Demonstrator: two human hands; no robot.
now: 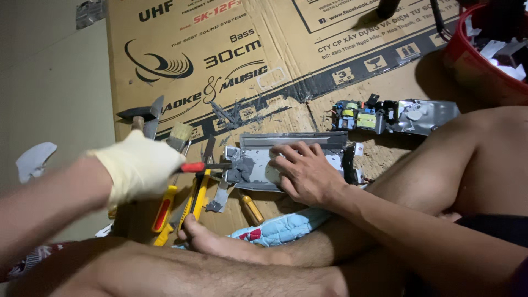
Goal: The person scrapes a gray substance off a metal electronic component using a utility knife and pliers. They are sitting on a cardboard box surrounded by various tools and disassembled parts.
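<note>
My left hand (140, 168), in a pale yellow glove, grips a red-handled screwdriver (206, 166) whose tip reaches the left end of a grey metal casing (258, 165) lying on flattened cardboard (286, 66). My bare right hand (305, 173) lies flat on the casing, fingers spread, pressing it down. Grey putty-like lumps cling to the casing's left end near the tool tip.
Yellow-handled tools (195, 201), a paintbrush (179, 136) and a hammer (138, 116) lie left of the casing. A circuit board in a metal housing (385, 116) sits behind. A red basket (484, 55) stands far right. My bare legs and foot (209, 239) cross the foreground beside a blue cloth (286, 226).
</note>
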